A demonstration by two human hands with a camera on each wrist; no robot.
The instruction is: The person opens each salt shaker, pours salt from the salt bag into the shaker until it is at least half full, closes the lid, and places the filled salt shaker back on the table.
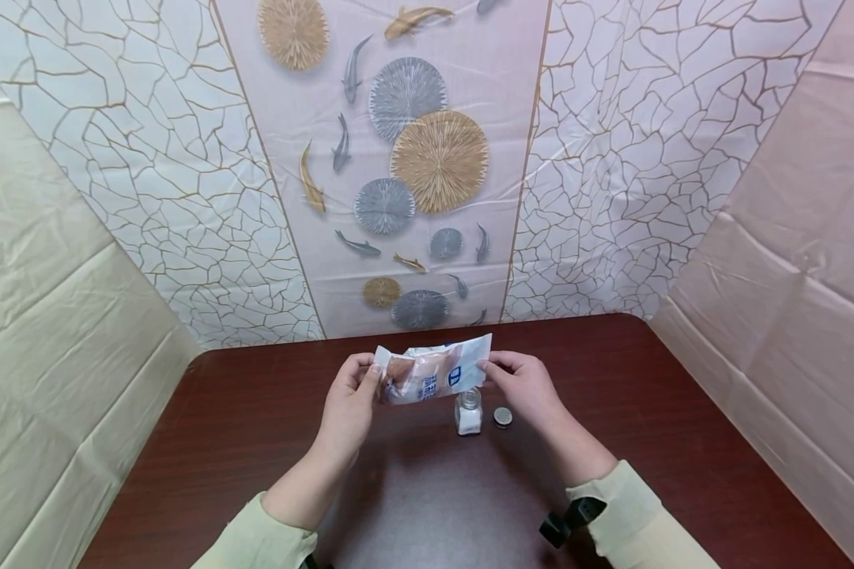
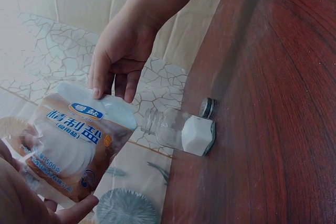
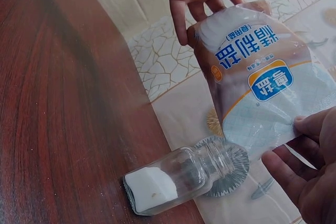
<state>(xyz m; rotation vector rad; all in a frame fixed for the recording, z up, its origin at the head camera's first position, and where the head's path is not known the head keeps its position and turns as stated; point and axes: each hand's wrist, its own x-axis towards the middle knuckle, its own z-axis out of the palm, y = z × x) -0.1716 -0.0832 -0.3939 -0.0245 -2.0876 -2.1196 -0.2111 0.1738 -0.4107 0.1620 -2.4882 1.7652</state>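
A printed plastic bag of salt (image 1: 434,371) is held up between my two hands over the table, tilted with one corner close to a glass jar's mouth. My left hand (image 1: 351,399) grips the bag's left end, thumb in front. Near the other end, my right hand (image 1: 530,387) pinches the edge between thumb and fingers. The open glass jar (image 3: 178,177) stands upright on the table, with white salt (image 3: 151,188) in its lower part. Beside it lies a round metal lid (image 1: 502,416). Whether salt is flowing cannot be seen.
The dark red-brown wooden table (image 1: 256,442) runs back to a patterned cloth backdrop (image 1: 427,261). Beige cloth walls (image 1: 50,332) rise on both sides. A black strap device (image 1: 572,520) sits on my right sleeve.
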